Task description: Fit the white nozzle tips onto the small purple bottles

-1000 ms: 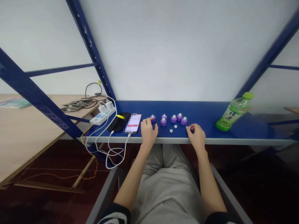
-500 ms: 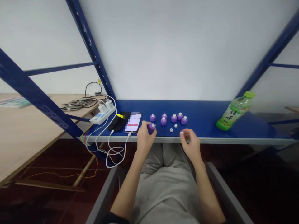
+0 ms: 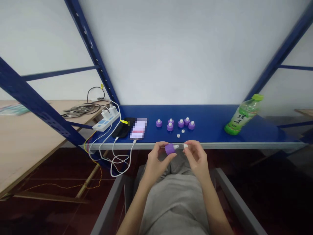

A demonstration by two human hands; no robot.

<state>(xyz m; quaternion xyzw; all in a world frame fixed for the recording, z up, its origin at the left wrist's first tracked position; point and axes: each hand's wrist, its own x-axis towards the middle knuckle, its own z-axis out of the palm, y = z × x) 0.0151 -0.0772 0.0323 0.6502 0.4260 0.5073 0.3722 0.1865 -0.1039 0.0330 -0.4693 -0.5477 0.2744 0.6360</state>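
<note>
My left hand (image 3: 157,156) is closed around a purple cap with a white nozzle (image 3: 170,148), held sideways just in front of the shelf edge. My right hand (image 3: 195,156) pinches a small white piece (image 3: 185,146) right beside the nozzle tip. Both hands hover over my lap, below the blue shelf (image 3: 212,137). On the shelf stand several more purple caps (image 3: 181,123) in a loose cluster. Two small white pieces (image 3: 180,133) lie in front of them.
A phone (image 3: 138,129) on a charging cable and a black case lie left of the caps. A white power strip (image 3: 106,120) with cables sits at the shelf's left end. A green tea bottle (image 3: 241,115) stands at the right. Blue frame posts rise either side.
My left hand has lifted a purple cap off the shelf and my right a white piece. Both hands drew back toward me and came together in front of the shelf edge.
</note>
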